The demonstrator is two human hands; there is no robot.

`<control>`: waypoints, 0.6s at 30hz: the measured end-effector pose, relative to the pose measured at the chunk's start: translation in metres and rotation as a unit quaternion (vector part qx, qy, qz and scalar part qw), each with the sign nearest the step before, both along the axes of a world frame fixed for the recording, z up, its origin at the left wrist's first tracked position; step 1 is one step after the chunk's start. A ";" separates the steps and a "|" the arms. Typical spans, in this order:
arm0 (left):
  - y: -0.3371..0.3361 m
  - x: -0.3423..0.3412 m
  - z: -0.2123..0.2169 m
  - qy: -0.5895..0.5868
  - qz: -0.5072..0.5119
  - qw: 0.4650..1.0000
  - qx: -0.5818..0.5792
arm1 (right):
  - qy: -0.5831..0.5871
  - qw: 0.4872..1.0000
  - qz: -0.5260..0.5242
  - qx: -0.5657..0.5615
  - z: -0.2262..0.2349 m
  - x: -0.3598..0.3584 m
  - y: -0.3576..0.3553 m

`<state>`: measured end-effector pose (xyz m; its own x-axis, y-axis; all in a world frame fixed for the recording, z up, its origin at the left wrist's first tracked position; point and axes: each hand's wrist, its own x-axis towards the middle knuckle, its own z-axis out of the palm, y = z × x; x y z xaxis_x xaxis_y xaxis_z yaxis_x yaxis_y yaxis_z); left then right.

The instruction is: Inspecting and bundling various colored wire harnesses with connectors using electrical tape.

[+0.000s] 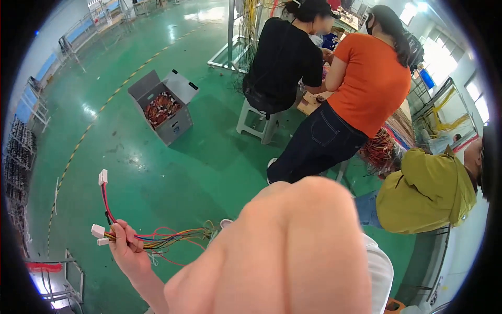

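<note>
The right hand (282,251) was blurred and cut off by the lower edge; its fingertips were out of view, so whether it held anything could not be told. It hid where the wires (175,236) led rightward, while the left hand (127,246) covered a stretch near their connectors (98,231). Behind the right hand, a white thing (380,269) showed only partly. The grey box's (178,127) reddish contents (162,109) were too small to tell apart.

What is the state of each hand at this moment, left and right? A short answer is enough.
Left hand: closed, holding wires with white connectors.
Right hand: seen very near; whether open or closed cannot be told.
</note>
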<state>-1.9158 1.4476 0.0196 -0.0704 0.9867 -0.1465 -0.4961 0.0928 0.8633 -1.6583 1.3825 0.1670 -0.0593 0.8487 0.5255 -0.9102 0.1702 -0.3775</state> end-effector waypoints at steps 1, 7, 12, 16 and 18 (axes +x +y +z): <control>0.006 -0.002 -0.002 -0.003 -0.001 1.000 -0.010 | -0.005 1.000 0.007 0.008 0.001 0.003 0.009; 0.051 -0.035 -0.031 0.028 0.012 0.998 -0.060 | -0.028 0.995 0.051 0.080 0.010 -0.007 0.047; 0.073 -0.047 -0.014 -0.015 -0.069 0.997 -0.038 | -0.052 0.987 0.059 0.139 0.025 -0.043 0.042; 0.095 -0.068 -0.023 -0.007 -0.107 0.994 -0.032 | -0.099 0.938 -0.058 0.327 0.031 -0.074 0.039; 0.105 -0.070 -0.027 -0.012 -0.105 0.993 -0.055 | -0.132 0.925 -0.059 0.352 0.035 -0.083 0.039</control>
